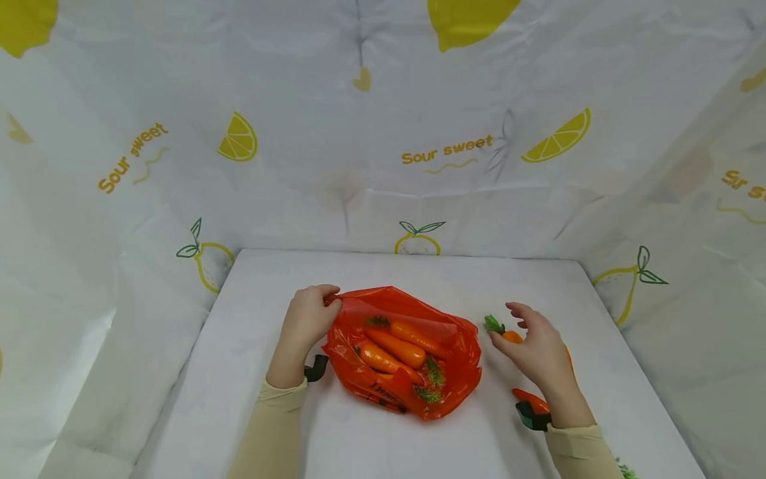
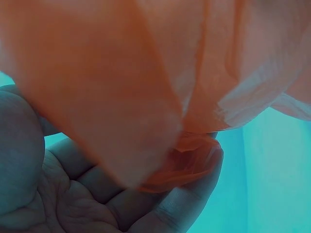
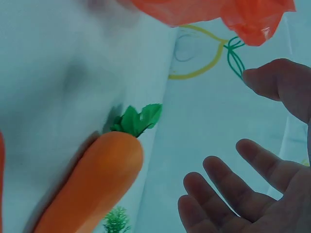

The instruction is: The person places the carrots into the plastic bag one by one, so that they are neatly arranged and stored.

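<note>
Booth-like, screened-off spot; wider room hidden. White lemon-printed sheeting [image 1: 299, 146], lettered "Sour sweet", walls white rectangular tabletop [image 1: 359, 446] along far and side edges.

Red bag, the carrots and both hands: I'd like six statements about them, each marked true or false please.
1. The left hand holds the edge of the bag. True.
2. The bag is tied shut. False: it gapes open.
3. Several carrots lie in the bag. True.
4. The right hand is empty. True.
5. Both hands touch the bag. False: only the left does.
6. Every carrot is in the bag. False: another carrot lies on the table.
</note>
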### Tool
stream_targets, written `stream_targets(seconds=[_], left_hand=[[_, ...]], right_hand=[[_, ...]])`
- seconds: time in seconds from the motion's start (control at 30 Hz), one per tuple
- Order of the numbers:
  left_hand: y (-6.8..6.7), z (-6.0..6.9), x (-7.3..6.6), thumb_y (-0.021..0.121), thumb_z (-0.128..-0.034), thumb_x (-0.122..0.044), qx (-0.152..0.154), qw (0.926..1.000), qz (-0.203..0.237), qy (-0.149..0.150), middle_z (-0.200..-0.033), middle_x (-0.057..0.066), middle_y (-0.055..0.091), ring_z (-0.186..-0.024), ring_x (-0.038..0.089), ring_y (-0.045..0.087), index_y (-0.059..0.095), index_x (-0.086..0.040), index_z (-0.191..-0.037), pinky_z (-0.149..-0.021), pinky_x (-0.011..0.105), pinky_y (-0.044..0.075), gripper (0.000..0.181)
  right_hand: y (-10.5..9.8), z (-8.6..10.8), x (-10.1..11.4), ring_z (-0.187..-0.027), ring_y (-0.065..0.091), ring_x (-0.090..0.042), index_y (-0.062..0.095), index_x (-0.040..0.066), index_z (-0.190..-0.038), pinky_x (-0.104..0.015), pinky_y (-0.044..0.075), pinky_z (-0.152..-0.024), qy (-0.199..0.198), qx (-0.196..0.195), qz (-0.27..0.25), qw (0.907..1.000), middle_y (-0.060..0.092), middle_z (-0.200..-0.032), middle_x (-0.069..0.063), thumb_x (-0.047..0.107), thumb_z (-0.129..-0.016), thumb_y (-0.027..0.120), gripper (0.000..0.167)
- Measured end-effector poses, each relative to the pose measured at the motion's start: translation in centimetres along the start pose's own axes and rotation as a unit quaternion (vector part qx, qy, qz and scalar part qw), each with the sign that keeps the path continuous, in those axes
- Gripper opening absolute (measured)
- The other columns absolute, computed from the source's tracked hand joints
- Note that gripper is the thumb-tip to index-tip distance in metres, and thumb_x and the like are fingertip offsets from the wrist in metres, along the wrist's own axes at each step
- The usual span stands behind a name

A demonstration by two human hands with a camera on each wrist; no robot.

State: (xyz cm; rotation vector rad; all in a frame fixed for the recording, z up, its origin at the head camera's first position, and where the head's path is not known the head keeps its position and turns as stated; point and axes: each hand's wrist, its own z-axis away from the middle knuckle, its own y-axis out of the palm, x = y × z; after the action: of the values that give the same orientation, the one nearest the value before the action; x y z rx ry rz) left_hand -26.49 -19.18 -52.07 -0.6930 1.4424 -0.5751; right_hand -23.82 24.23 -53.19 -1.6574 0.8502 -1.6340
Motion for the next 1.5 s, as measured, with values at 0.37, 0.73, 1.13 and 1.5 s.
stream_targets(seconds=[0.37, 0.73, 1.13, 1.5], left_hand=[[0.1, 0.1, 0.0, 0.066, -0.1052, -0.020, 0.003, 1.0000, 0.002, -0.002, -0.126, 0.013, 0.082, -0.078, 0.021, 0.063, 0.077, -0.006, -0.140, -0.068, 0.030, 0.052, 0.039], [0.1, 0.0, 0.0, 0.066, -0.1052, -0.019, 0.001, 1.0000, 0.002, -0.003, -0.124, 0.013, 0.082, -0.078, 0.021, 0.063, 0.076, -0.006, -0.141, -0.067, 0.030, 0.052, 0.039], [0.1, 0.0, -0.1, 0.066, -0.1042, -0.020, -0.003, 1.0000, -0.003, 0.000, -0.124, 0.013, 0.082, -0.084, 0.022, 0.065, 0.077, -0.006, -0.139, -0.070, 0.031, 0.054, 0.040], [0.0, 0.0, 0.2, 0.066, -0.1048, -0.020, -0.001, 1.0000, 0.002, -0.005, -0.124, 0.013, 0.082, -0.085, 0.022, 0.066, 0.077, -0.005, -0.141, -0.072, 0.032, 0.056, 0.040]], right_hand=[[1.4, -0.6, -2.6, -0.133, 0.060, -0.055, 0.051, 0.003, -0.161, -0.067, 0.061, -0.099, 0.021, 0.024, 0.021, 0.9993, 0.058, -0.153, -0.034, 0.033, -0.095, 0.086, 0.081], [2.4, -1.1, -3.4, -0.121, 0.065, -0.050, 0.054, 0.000, -0.157, -0.065, 0.060, -0.101, 0.039, 0.027, 0.036, 0.9982, 0.059, -0.150, -0.036, 0.023, -0.092, 0.088, 0.077], [3.3, -1.1, -4.2, -0.118, 0.059, -0.045, 0.050, 0.006, -0.161, -0.059, 0.063, -0.096, 0.090, 0.057, 0.036, 0.9936, 0.057, -0.151, -0.032, 0.025, -0.095, 0.081, 0.075], [3.9, -1.9, -5.0, -0.111, 0.060, -0.043, 0.058, -0.002, -0.150, -0.061, 0.059, -0.098, 0.073, 0.057, 0.044, 0.9948, 0.065, -0.140, -0.032, 0.023, -0.093, 0.084, 0.068]])
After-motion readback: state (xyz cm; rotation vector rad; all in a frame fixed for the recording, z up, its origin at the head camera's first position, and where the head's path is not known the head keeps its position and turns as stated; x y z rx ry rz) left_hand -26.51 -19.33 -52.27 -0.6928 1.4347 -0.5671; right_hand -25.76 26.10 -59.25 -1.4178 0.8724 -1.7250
